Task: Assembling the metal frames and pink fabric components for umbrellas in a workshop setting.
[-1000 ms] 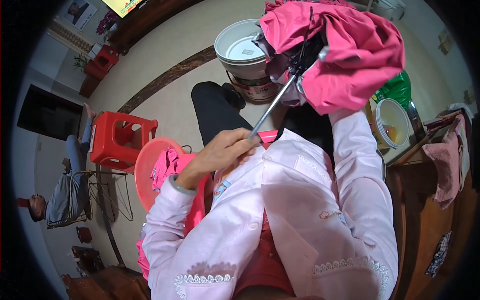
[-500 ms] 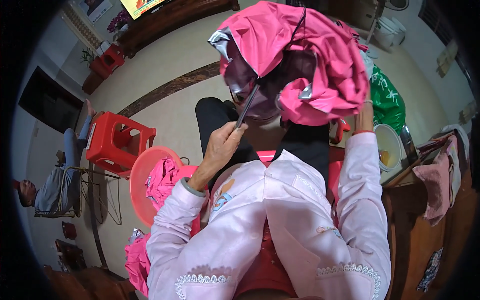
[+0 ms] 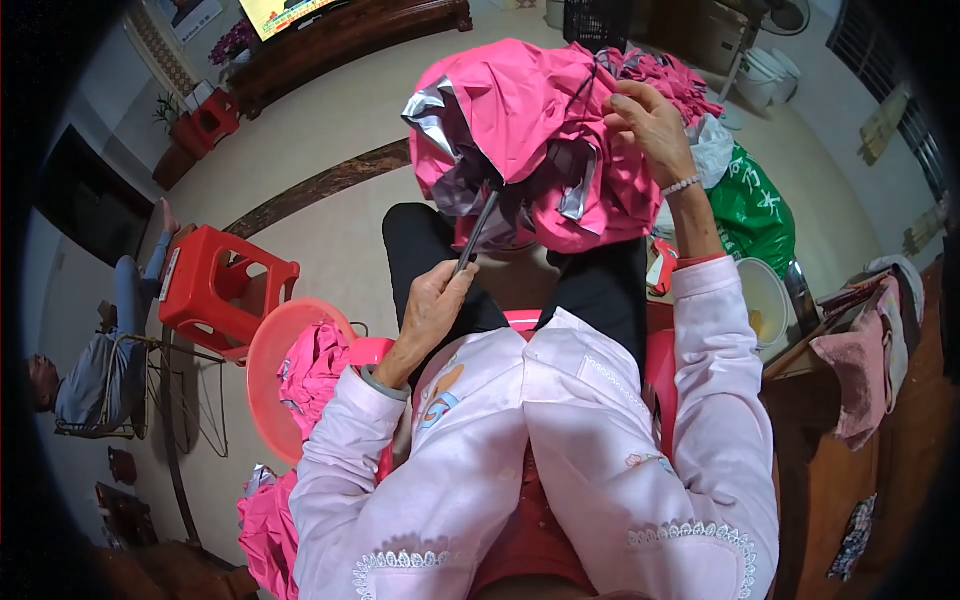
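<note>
Ahead of my knees is a bunched pink umbrella with silver lining, its canopy loosely gathered. Its dark metal shaft slants down toward me, and my left hand is closed around the lower end. My right hand is over the canopy's right side, fingers bent and apart, the tips close to the fabric; whether they touch it I cannot tell. A thin black strip runs down the canopy near those fingers.
To my left stand a red stool and a pink basin holding pink fabric. More pink cloth lies at lower left. On the right are a green bag and a white bucket. A person sits far left.
My right hand, formerly hidden behind the canopy, has come round over its right side. The umbrella has dropped slightly and shifted left, and pink cloth behind it now shows. My left hand keeps its grip.
</note>
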The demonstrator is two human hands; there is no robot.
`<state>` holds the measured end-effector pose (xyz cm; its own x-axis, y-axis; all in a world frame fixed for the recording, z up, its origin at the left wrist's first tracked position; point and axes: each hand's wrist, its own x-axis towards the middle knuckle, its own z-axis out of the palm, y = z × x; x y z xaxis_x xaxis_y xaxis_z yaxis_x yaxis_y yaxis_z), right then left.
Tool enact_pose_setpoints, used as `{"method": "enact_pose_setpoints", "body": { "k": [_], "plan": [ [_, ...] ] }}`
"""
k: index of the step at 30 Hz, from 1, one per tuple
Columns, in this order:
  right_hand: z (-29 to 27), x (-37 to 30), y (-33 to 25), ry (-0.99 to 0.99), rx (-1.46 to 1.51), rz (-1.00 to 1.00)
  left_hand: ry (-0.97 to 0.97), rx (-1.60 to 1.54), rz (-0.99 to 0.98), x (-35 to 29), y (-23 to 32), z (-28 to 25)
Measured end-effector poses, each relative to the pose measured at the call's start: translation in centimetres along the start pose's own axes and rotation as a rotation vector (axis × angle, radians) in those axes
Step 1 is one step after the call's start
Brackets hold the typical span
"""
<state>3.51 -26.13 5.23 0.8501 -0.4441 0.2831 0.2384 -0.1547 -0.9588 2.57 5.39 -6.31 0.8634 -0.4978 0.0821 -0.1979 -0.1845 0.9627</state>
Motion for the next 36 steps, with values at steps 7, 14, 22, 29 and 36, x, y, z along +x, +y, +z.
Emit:
{"method": "enact_pose_setpoints", "body": {
  "k": [7,14,22,29,36],
  "plan": [
    [0.7,0.8,0.5,-0.32,0.107,0.131,-0.009,0.046,0.053,-0.1,-0.4,0.2],
    [1.2,0.2,2.0,-0.39,-0.323,-0.371,-0.008,0.032,0.019,0.1,-0.3,-0.2],
    [1.4,0.8,2.0,-0.086,-0.847,-0.812,-0.007,0.086,0.097,-0.1,0.1,-0.1],
    [-1.2,3.6,-0.6,-0.031,-0.185,-0.373,0.004,0.276,0.355,0.0,0.2,-1.0],
    [-3.3,4.0,-6.7,0.143,-0.059,-0.648,-0.029,0.42,0.431,1.2,0.2,-2.2]
  ]
}}
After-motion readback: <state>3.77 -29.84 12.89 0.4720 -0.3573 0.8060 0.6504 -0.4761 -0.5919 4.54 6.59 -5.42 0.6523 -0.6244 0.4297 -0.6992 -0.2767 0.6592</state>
